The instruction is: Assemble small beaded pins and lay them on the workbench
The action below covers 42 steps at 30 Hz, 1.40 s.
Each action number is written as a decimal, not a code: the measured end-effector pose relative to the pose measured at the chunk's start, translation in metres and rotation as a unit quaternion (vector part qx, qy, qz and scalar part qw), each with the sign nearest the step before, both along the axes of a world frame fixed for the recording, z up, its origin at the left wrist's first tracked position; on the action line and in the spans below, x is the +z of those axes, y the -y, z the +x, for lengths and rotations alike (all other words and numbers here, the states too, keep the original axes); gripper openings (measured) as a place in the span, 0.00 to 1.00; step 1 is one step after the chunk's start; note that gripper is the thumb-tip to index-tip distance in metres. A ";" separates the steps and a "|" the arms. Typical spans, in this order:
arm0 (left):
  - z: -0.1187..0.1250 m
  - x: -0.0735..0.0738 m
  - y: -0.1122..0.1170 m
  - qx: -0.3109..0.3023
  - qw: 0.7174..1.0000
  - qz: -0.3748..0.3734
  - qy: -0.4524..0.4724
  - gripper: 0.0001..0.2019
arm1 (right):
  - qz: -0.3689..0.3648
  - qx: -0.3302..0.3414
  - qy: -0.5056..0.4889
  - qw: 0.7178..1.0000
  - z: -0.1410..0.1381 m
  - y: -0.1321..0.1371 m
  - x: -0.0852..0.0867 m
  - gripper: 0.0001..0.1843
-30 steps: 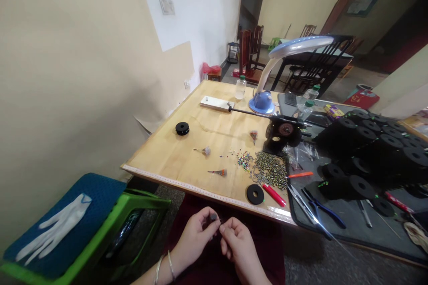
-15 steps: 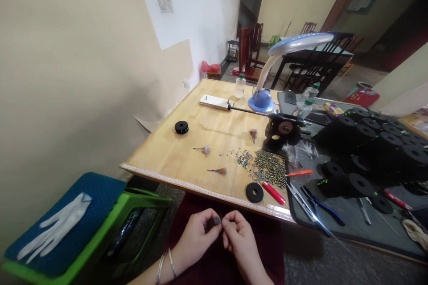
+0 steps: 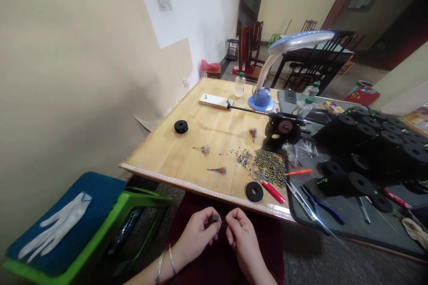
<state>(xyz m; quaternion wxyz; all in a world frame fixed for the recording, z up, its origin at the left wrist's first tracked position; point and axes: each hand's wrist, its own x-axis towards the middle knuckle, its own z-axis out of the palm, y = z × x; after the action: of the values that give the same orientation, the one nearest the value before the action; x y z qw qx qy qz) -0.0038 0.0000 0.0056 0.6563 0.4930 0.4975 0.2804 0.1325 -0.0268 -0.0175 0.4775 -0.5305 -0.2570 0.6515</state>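
Note:
Over my lap, just in front of the table edge, my left hand pinches a small dark grey piece between thumb and forefinger; its kind is too small to tell. Close beside it on the right, my right hand is closed in a pinch, and whatever its fingertips hold is too fine to make out. A narrow gap separates the fingertips. Nearest on the table lie a black foam ring and a red tool handle. Behind them spread a heap of small metallic pieces and many coloured beads.
Small bristly bundles and a black spool lie on the wooden table. A blue lamp and a black hand-cranked device stand farther back. Blue-handled pliers, scissors and stacked black foam rolls occupy the right-hand mat.
My right hand has shifted slightly right, so the gap between the fingertips is wider. The dark piece in my left hand has turned a little and moved slightly.

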 end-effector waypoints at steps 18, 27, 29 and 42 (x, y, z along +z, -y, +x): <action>-0.004 0.006 -0.005 -0.018 0.991 0.097 -0.096 0.03 | 0.005 0.012 -0.001 1.000 0.005 -0.002 0.001 0.18; -0.002 0.005 -0.005 -0.015 0.989 0.111 -0.091 0.05 | 0.017 0.010 0.005 1.000 0.003 0.000 0.002 0.19; -0.001 0.003 -0.004 -0.017 0.987 0.116 -0.106 0.06 | 0.019 0.016 0.005 1.000 0.003 0.000 0.000 0.19; -0.010 0.007 -0.015 0.014 0.986 0.150 -0.076 0.09 | 0.052 0.110 0.122 0.985 0.004 0.000 0.006 0.07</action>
<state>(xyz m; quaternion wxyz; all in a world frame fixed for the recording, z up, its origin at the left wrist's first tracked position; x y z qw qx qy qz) -0.0135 0.0147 0.0129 0.5313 0.5991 0.5046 0.3227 0.1361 -0.0270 -0.0114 0.3952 -0.5487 -0.4038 0.6162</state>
